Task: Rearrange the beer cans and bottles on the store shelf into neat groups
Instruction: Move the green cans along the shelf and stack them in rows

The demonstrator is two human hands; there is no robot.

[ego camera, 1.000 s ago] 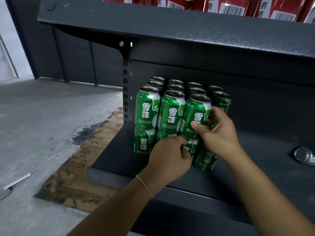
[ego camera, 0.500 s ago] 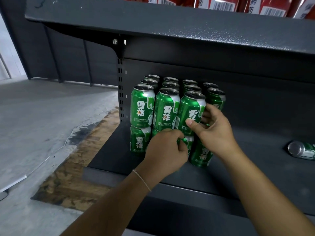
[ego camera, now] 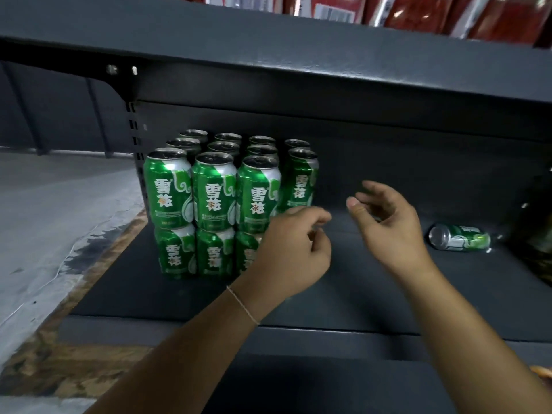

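Observation:
A two-tier block of green beer cans (ego camera: 213, 195) stands at the left end of the dark shelf (ego camera: 343, 297), several cans deep. My left hand (ego camera: 294, 252) hovers just right of the block's front corner, fingers loosely curled, holding nothing. My right hand (ego camera: 386, 222) is in the air further right, fingers relaxed and empty. One more green can (ego camera: 460, 237) lies on its side on the shelf to the right of my right hand, its silver base facing me.
A dark shelf board (ego camera: 298, 52) overhangs closely above, carrying red packages (ego camera: 418, 10). A perforated upright (ego camera: 133, 138) bounds the cans on the left. Dark items (ego camera: 537, 234) sit at the far right. Grey floor with a worn brown patch (ego camera: 59, 339) lies to the left.
Both hands have let go of the stacked cans and pulled away to the right. The view has shifted right, showing the whole lying can.

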